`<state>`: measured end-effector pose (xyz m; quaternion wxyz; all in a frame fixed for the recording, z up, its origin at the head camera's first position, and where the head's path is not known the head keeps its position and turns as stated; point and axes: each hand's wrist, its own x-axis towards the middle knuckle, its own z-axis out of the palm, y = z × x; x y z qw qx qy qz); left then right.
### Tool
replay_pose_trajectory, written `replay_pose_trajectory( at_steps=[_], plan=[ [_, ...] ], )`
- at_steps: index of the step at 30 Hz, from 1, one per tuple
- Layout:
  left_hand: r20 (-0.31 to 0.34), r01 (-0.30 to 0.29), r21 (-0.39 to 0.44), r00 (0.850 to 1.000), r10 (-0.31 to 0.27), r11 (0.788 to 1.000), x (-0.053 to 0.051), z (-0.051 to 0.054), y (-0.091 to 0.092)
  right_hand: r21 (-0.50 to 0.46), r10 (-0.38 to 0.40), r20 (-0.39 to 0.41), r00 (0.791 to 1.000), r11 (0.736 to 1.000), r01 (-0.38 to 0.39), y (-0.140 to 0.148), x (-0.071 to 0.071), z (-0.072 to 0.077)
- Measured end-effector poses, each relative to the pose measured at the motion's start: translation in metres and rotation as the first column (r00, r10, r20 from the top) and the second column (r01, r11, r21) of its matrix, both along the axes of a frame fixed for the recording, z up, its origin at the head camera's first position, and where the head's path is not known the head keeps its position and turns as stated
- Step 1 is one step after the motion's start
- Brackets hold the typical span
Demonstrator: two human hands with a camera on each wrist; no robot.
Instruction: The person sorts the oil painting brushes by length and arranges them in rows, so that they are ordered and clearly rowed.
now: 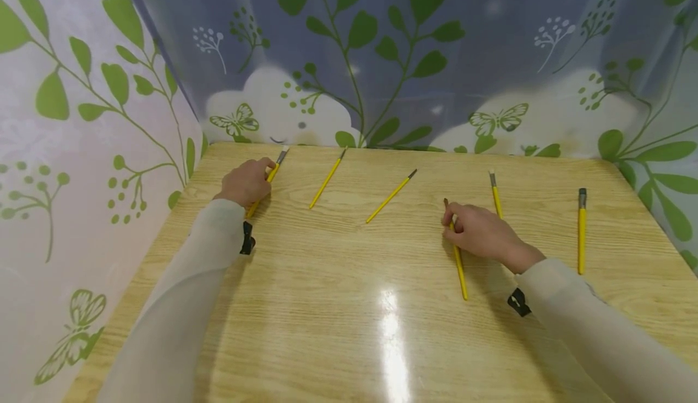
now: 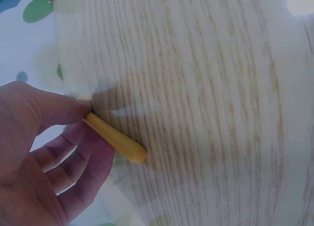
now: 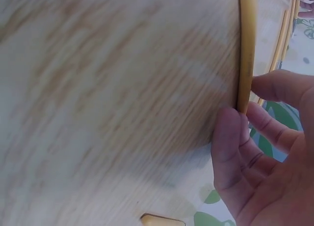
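At the far left of the table, my left hand (image 1: 246, 182) pinches a yellow-handled paintbrush (image 1: 273, 173) with pale bristles. The left wrist view shows that brush's rounded handle end (image 2: 120, 140) sticking out past the thumb and fingers. My right hand (image 1: 482, 230) pinches another yellow paintbrush (image 1: 460, 269) near its brown tip; its handle lies slanted towards me on the wood. In the right wrist view, thumb and fingers meet around this handle (image 3: 247, 44). A flat pale-bristled paintbrush (image 1: 495, 194) lies just behind the right hand, partly hidden by it.
Between the hands lie two thin paintbrushes, a left one (image 1: 327, 179) and a slanted one (image 1: 391, 197). A wide dark-bristled paintbrush (image 1: 581, 233) lies at the right. The wooden table (image 1: 305, 306) meets a leaf-patterned curtain (image 1: 382, 57) at the back and left.
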<state>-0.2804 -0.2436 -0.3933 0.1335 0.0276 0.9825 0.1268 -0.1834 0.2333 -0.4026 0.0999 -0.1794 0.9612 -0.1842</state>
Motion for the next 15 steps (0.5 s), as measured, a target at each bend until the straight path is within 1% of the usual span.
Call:
replay_pose_trajectory(
  at_steps=[9, 15],
  plan=[
    [0.012, -0.006, 0.002, 1.000, 0.006, 1.000, -0.0011, 0.0007, -0.0010, 0.006, 0.004, 0.013, 1.000, 1.000, -0.004, -0.0020, 0.0016, 0.0003],
    [0.022, -0.009, -0.003, 1.000, 0.009, 1.000, -0.0011, 0.0011, -0.0005, -0.022, -0.016, 0.043, 0.999, 1.000, 0.017, 0.0007, 0.0029, 0.0023]
  ],
)
